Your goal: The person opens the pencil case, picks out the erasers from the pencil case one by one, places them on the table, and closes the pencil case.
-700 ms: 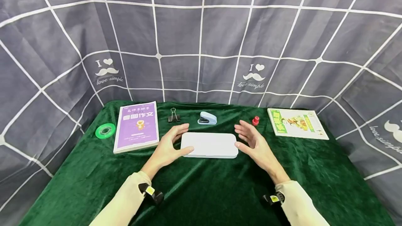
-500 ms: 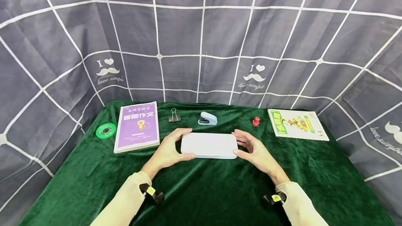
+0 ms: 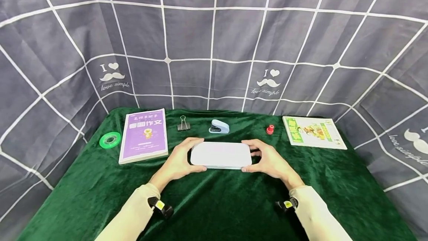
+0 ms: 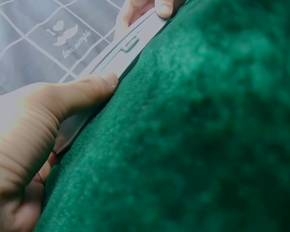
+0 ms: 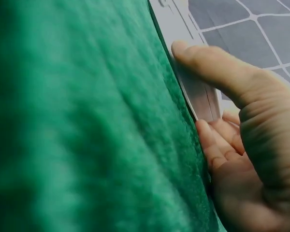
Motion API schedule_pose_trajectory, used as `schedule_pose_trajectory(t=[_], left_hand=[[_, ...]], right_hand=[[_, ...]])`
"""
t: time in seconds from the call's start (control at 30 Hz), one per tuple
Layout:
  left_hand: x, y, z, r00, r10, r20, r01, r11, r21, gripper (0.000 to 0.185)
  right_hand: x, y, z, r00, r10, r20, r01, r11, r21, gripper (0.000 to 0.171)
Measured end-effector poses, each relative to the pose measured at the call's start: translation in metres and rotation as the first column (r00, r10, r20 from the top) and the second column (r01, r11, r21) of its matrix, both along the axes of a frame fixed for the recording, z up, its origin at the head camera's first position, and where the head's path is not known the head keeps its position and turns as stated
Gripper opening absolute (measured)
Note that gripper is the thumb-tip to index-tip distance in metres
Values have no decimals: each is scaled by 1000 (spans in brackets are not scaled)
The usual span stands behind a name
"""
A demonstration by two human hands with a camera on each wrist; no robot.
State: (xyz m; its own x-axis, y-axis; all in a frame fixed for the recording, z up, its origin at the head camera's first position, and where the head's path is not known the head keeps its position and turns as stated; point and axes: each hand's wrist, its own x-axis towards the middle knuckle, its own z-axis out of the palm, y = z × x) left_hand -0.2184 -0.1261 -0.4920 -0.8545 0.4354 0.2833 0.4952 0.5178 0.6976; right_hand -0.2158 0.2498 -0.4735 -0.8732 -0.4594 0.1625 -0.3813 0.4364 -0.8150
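A flat white pencil case (image 3: 220, 154) lies lengthwise on the green cloth, its lid down. My left hand (image 3: 178, 162) grips its left end, thumb along the near side and fingers at the far edge. At the other end, my right hand (image 3: 270, 160) holds it the same way. In the left wrist view, a small clasp (image 4: 130, 43) shows on the case's near side, between both thumbs. The right wrist view shows my right thumb (image 5: 208, 63) pressed against that side, with fingers curled behind the corner.
Behind the case stand a black binder clip (image 3: 183, 125), a light blue stapler (image 3: 219, 126) and a small red knobbed object (image 3: 270, 129). A purple book (image 3: 144, 137) and green tape roll (image 3: 110, 140) lie left; a green-and-white book (image 3: 314, 132) lies right. A grey curtain (image 3: 190, 77) hangs behind.
My right hand has moved left from beside the case and now grips its right end. My left thumb and fingers have settled onto the left end. The case has barely shifted.
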Motion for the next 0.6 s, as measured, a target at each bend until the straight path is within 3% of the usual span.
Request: schedule_pose_trajectory(t=[0.33,0.6], left_hand=[[-1,4,5,1000,7,-13,-7,1000,-16,96],[-1,2,4,1000,13,-10,-13,999,-29,101]], right_hand=[[-16,4,6,994,-7,110,10,1000,-27,84],[-17,4,10,983,46,177,-19,989,-149,68]])
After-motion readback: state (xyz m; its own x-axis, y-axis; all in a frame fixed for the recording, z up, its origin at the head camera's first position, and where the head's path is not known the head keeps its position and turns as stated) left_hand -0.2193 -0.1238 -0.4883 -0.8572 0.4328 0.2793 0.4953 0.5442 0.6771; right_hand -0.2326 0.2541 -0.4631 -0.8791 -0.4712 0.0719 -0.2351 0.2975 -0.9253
